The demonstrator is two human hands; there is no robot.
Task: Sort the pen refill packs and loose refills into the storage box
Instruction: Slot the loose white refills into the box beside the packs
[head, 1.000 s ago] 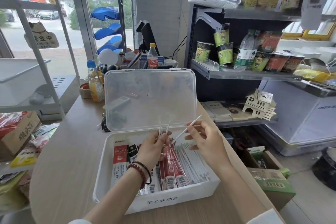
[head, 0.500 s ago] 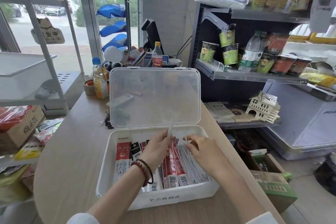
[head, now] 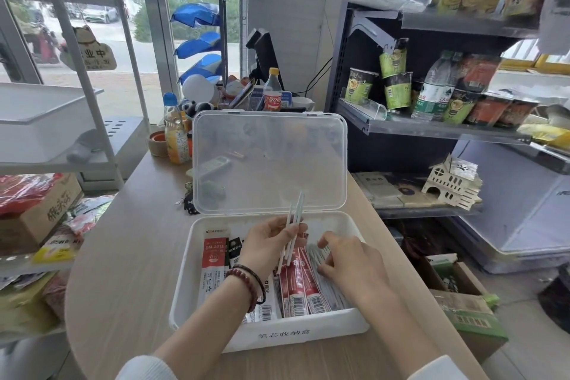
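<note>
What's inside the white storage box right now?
Red, black and clear refill packs side by side; the left hand holds loose refills over them. The right hand covers some of them.

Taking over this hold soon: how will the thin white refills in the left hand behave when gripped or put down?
The loose refills stand straight above the left hand, so probably stiff and very light. Thin and smooth-looking, they may slip or fan apart in a loose pinch, and could roll unless laid inside the storage box.
</note>
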